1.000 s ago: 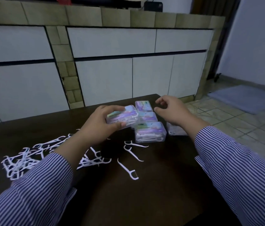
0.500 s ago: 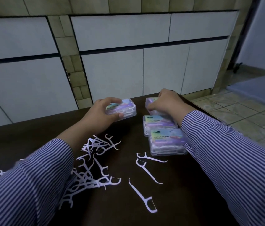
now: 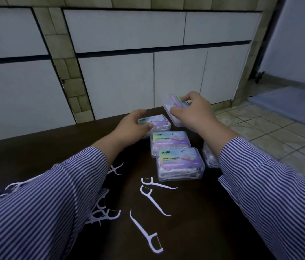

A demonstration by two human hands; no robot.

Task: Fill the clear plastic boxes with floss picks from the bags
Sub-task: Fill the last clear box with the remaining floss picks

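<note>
Left hand (image 3: 134, 126): laid on the farthest box in the row (image 3: 157, 121), fingers curled over its far left edge, thumb on its near side, box flat on the desk (image 3: 194, 222).

Right hand (image 3: 192, 113): closed around a lifted box (image 3: 174, 106), thumb on the left face, fingers over the top; box tilted, raised clear of the desk, just beyond and right of the farthest box in the row.

Row of boxes: three clear plastic boxes, lids shut, lined near to far at desk centre. Middle box (image 3: 169, 141) touching the nearest box (image 3: 180, 164); both labelled on top in pastel print, white picks visible through the walls. Farthest box just beyond the middle one.

Further clear container (image 3: 208, 156): at the right desk edge, just right of the nearest box, mostly hidden behind the right forearm; contents white, type not determinable.

Loose floss picks: three single picks (image 3: 151, 197) lying flat on the desk, near side of the nearest box, apart from one another. Larger scattered pile (image 3: 103, 212) to the left, partly covered by the left sleeve (image 3: 44, 212); more picks at the far left edge of view.

Sleeves: blue-and-white striped, both forearms over the desk; right sleeve (image 3: 269, 194) along the right desk edge.

Surroundings: dark wooden desk; white cabinet fronts (image 3: 119, 81) with tiled dividers beyond; tiled floor (image 3: 279, 137) and grey mat (image 3: 286, 104) to the right.
</note>
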